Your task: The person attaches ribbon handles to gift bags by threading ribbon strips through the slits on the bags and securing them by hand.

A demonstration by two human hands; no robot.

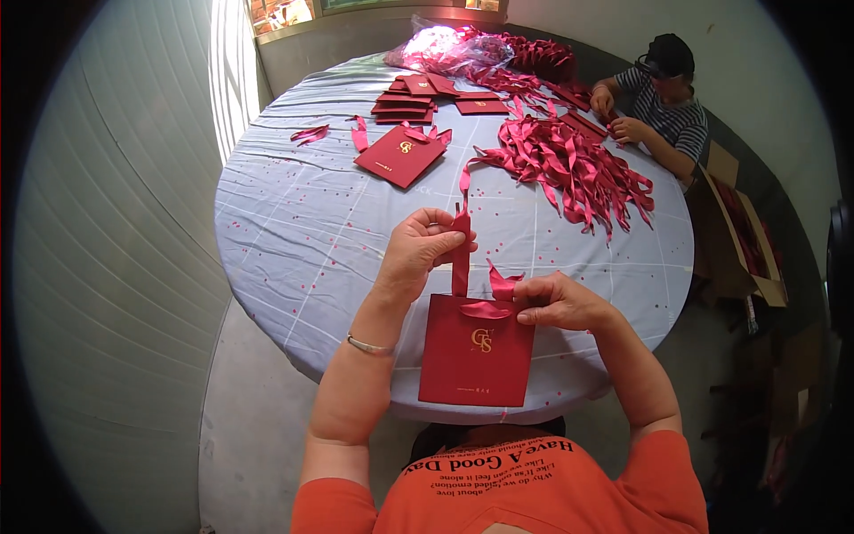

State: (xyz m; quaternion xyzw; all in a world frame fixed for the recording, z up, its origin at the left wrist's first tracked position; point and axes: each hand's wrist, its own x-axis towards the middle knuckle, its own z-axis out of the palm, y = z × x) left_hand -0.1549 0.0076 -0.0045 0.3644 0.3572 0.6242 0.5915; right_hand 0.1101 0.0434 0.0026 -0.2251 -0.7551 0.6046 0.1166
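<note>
A flat red paper gift bag (478, 369) with gold print lies at the table's near edge, in front of me. My left hand (429, 247) pinches a dark red ribbon (461, 267) that rises from the bag's top left; its upper end stretches toward the ribbon heap. At the bag's top right corner, my right hand (562, 301) has its fingers closed by a short pink ribbon end (505, 283) and the bag's edge. A loop of ribbon (486, 309) crosses the front of the bag just below its top.
A heap of loose red ribbons (574, 169) lies right of centre. Another red bag (405, 156) rests beyond my hands, with stacked bags (405, 102) behind it. A plastic bag of ribbons (454, 49) sits at the back. A co-worker (663, 102) works at the right; an open cardboard box (738, 231) stands nearby.
</note>
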